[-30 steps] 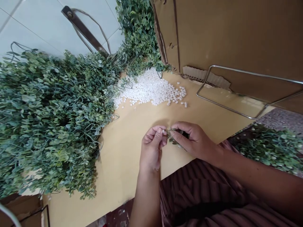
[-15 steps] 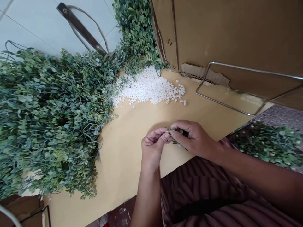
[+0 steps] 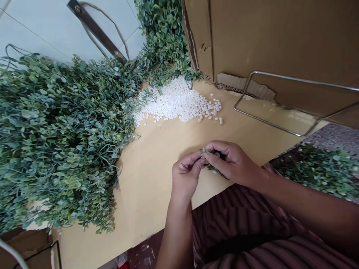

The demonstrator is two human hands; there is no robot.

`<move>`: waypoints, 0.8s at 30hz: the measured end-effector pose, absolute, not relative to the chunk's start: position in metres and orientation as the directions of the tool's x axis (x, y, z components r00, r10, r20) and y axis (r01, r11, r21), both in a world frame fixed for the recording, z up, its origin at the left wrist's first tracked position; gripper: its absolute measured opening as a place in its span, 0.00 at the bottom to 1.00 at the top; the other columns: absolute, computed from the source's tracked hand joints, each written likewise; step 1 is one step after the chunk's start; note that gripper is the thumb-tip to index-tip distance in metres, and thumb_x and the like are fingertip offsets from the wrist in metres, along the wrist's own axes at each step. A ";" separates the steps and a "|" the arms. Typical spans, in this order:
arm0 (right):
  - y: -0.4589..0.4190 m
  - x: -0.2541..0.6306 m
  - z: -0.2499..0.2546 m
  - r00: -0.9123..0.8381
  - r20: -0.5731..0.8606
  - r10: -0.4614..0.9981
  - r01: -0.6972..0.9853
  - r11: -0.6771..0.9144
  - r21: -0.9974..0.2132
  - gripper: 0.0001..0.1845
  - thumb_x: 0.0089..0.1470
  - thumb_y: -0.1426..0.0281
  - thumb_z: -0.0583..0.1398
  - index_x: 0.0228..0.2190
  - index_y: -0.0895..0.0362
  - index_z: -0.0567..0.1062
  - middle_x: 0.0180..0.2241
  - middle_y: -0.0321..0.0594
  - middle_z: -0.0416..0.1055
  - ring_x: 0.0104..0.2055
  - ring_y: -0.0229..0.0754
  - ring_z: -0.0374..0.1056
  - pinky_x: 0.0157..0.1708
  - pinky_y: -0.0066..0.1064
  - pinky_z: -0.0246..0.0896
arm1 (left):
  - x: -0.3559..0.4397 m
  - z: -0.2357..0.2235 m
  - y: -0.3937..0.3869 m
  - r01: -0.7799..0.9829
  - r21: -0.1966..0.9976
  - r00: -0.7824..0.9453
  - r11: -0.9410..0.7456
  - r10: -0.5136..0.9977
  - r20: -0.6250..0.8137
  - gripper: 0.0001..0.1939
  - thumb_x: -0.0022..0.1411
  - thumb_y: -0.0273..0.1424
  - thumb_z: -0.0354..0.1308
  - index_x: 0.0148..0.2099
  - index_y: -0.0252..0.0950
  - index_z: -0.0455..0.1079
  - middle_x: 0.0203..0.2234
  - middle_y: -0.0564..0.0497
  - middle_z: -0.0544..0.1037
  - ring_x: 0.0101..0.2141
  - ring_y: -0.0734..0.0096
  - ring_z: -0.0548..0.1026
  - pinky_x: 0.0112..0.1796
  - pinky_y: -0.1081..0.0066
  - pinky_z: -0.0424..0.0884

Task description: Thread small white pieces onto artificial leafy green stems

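Observation:
Over the near edge of the tan board (image 3: pixel 157 179) my two hands meet fingertip to fingertip. My right hand (image 3: pixel 230 162) is closed round a small green leafy sprig (image 3: pixel 212 167), most of it hidden in the fingers. My left hand (image 3: pixel 187 175) pinches at the sprig's tip, fingers pressed together; what it holds between them is too small to make out. A heap of small white beads (image 3: pixel 179 102) lies on the board beyond my hands.
A big pile of artificial green foliage (image 3: pixel 58 130) covers the left side and runs up to the back. A cardboard box (image 3: pixel 266 45) stands at the right with a bent metal wire frame (image 3: pixel 280 104) before it. More greenery (image 3: pixel 319 170) lies at the far right.
My hands have drawn slightly closer together and shifted a little right; the left fingertips now press on the sprig's tip. The view has shifted slightly.

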State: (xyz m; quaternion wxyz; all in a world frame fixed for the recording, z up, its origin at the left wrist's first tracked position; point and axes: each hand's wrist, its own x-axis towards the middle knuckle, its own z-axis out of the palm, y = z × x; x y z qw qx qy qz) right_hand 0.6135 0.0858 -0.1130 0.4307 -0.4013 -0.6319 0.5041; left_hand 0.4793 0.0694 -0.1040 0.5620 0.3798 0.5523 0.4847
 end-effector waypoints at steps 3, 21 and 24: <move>0.086 0.614 -0.112 -0.304 0.098 0.948 0.067 0.124 -0.990 0.11 0.54 0.67 0.52 0.22 0.59 0.66 0.21 0.36 0.65 0.24 0.35 0.61 0.24 0.26 0.56 | 0.478 -0.104 0.069 -0.097 0.963 -0.112 0.251 0.959 -0.261 0.09 0.42 0.32 0.68 0.28 0.36 0.77 0.20 0.53 0.78 0.22 0.76 0.74 0.27 0.73 0.73; 0.084 0.610 -0.115 -0.265 0.187 0.946 0.187 0.241 -0.952 0.10 0.48 0.73 0.54 0.18 0.59 0.66 0.16 0.31 0.59 0.20 0.31 0.53 0.20 0.22 0.51 | 0.471 -0.108 0.069 -0.122 0.969 -0.118 0.215 0.966 -0.229 0.08 0.43 0.32 0.68 0.31 0.39 0.78 0.21 0.53 0.78 0.24 0.77 0.72 0.28 0.75 0.72; 0.084 0.610 -0.116 -0.262 0.190 0.946 0.199 0.246 -0.949 0.10 0.48 0.73 0.53 0.17 0.58 0.64 0.16 0.31 0.57 0.20 0.31 0.52 0.20 0.22 0.50 | 0.470 -0.109 0.068 -0.122 0.974 -0.092 0.190 0.975 -0.202 0.08 0.44 0.32 0.68 0.31 0.40 0.78 0.20 0.54 0.77 0.23 0.78 0.72 0.28 0.75 0.71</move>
